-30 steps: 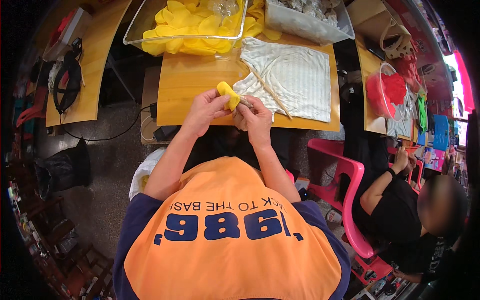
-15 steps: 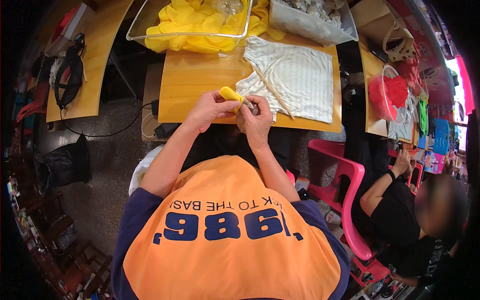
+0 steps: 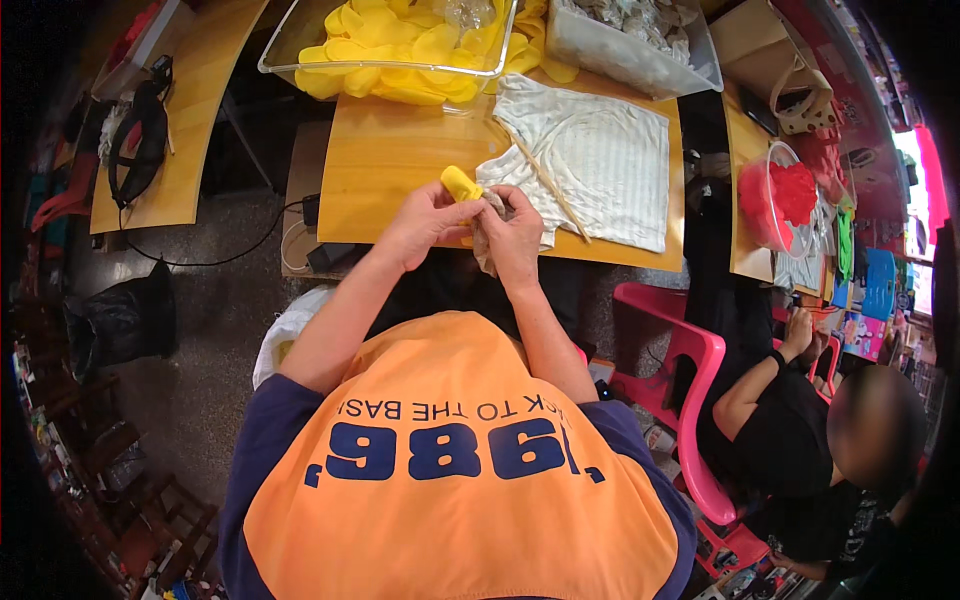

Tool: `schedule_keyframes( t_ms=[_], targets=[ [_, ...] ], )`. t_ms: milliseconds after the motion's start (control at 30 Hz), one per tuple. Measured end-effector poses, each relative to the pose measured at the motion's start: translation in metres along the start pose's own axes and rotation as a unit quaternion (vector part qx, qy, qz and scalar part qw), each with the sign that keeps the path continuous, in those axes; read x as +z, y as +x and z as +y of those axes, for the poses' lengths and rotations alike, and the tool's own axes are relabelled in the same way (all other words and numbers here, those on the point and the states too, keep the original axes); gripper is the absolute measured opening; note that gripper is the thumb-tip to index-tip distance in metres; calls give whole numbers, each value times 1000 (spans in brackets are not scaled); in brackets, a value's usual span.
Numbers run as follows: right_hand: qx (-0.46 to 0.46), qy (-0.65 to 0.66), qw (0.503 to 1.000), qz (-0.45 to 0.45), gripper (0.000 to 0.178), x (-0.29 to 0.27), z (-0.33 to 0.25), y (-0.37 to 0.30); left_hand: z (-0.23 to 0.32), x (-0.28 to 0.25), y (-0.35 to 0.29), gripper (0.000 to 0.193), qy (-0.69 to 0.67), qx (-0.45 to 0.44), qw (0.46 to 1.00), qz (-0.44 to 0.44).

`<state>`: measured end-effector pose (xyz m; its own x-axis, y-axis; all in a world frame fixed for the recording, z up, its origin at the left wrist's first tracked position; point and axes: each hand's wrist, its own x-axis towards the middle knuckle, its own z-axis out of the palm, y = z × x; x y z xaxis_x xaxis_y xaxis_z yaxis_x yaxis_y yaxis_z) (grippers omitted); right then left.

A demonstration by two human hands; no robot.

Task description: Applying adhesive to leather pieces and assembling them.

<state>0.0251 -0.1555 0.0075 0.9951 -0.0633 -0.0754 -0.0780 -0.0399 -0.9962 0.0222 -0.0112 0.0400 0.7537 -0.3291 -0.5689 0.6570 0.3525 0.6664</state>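
Observation:
Close to the table's front edge, my two hands meet around a small rolled or cupped yellow petal-shaped piece (image 3: 460,182). My left hand (image 3: 430,225) pinches the yellow piece from its left side. Fingers closed, my right hand (image 3: 514,235) holds a crumpled greyish-beige piece (image 3: 483,252) that hangs down below the yellow one and touches its base. How the two pieces join is hidden by my fingers. Just beyond my right hand, a folded white striped cloth (image 3: 615,165) lies on the table (image 3: 385,150), with a thin wooden stick (image 3: 545,182) resting across it.
A clear bin (image 3: 395,70) of yellow petal-like pieces stands at the back, beside a translucent bin (image 3: 640,60) of crumpled greyish pieces. A pink chair (image 3: 690,380) and a seated person (image 3: 770,420) are at the right. A red-filled tub (image 3: 775,195) sits on the right table.
My hands keep hold of the pieces. The yellow piece now stands more upright and shows wider above my fingers. The fingers of my right hand have shifted slightly.

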Motion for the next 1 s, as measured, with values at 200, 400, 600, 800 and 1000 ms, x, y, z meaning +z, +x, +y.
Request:
schedule_keyframes(
  t_ms=[200,400,600,800,1000],
  targets=[
    [14,-31,999,11,18,0,-22,4,-18,16,-4,23,226,362,889,167],
    [-17,-79,997,17,21,-1,-24,4,-15,13,2,12,417,431,763,241],
    [-49,-107,993,25,21,1,-22,5,-17,17,2,11,423,462,726,285],
    [-71,-89,993,36,19,-3,-13,3,-16,19,2,16,456,526,671,254],
    [2,65,997,-34,16,-5,-24,2,-2,0,1,30,-152,171,972,59]
  ],
)
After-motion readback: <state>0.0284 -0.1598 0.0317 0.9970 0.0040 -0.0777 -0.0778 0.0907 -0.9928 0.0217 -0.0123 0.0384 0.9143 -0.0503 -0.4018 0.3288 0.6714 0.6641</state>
